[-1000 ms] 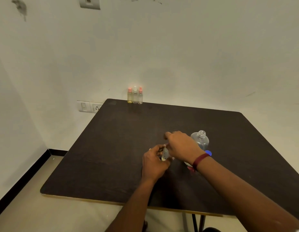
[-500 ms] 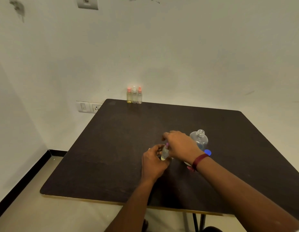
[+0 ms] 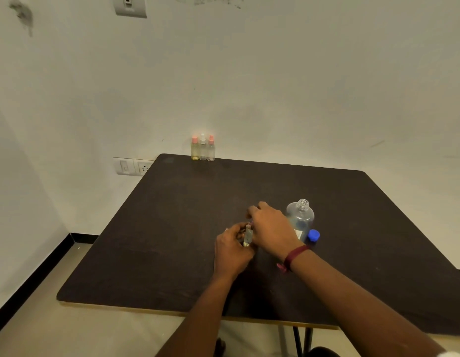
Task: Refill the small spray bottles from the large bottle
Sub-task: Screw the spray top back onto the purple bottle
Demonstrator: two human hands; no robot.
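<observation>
Head cam: small spray bottle (image 3: 247, 234) stands upright, long axis vertical, wedged between both hands mid-tabletop (image 3: 172, 228). Left hand (image 3: 232, 249) wraps its body from 7 o'clock, and right hand (image 3: 271, 228) curls over its top from 2 o'clock, probably working the sprayer head. Large bottle (image 3: 300, 217), neck open, sits just beside the right hand at 3 o'clock, so I'd guess that hand is nearer for the pour. Blue cap (image 3: 313, 235) lies next to it. Three small bottles (image 3: 203, 148) wait way off at 12 o'clock.
</observation>
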